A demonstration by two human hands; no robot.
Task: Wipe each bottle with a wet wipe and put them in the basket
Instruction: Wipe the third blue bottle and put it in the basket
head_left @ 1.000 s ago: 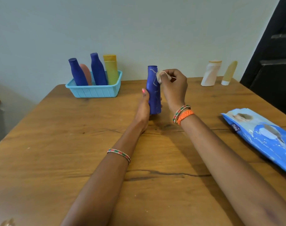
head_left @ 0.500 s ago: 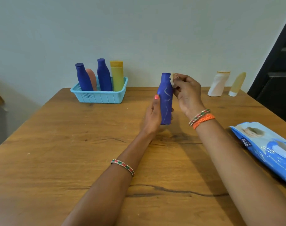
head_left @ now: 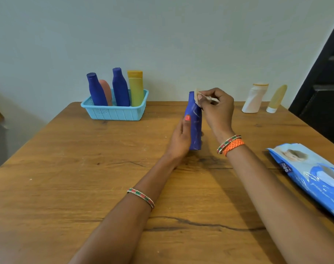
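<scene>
Left hand [head_left: 180, 139] curled in grip, right hand [head_left: 217, 109] pinching, forearms outstretched.

Upright blue bottle [head_left: 194, 121], crumpled wipe [head_left: 198, 97] against its neck

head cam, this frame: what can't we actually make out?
- Wipe pack: cut off by the right edge.
- Pink bottle in the basket: mostly hidden behind a blue bottle.
- Wipe: mostly hidden inside the right hand.
- Held blue bottle: its left side is hidden by the left hand; its top by the wipe.
- Labels on the white bottle and yellow tube: too small.
</scene>
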